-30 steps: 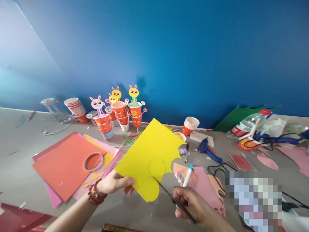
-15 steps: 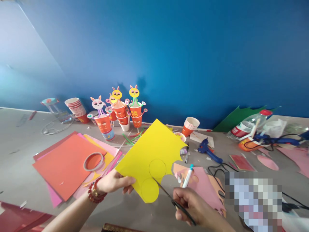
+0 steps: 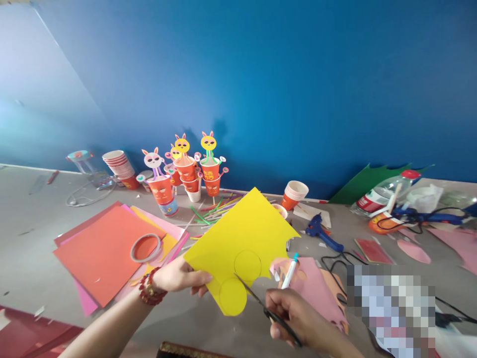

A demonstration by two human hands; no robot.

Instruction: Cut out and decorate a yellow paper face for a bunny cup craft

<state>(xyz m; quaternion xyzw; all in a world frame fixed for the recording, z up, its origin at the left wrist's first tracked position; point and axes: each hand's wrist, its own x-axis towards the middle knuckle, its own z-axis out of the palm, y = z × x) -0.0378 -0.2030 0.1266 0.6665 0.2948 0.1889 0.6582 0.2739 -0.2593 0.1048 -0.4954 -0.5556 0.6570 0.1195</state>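
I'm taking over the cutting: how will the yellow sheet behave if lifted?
The yellow sheet looks fairly stiff: held at one edge by the left hand, it spreads nearly flat. It appears thin, so probably light. The lower circle might bend, its right side being free.

This looks like a craft corner, with a grey desk [image 3: 26,223] set against a blue wall [image 3: 268,89] and strewn with coloured paper [image 3: 99,248], a roll of tape [image 3: 132,248], a marker [image 3: 290,271] and a blue glue gun [image 3: 318,228]. Scissors [image 3: 267,313] at a yellow sheet [image 3: 242,228], stacked paper cups [image 3: 119,166] and a cluster of paper-cup rabbits [image 3: 162,191] point to handicraft; whether it belongs to a school, shop or home cannot be told.
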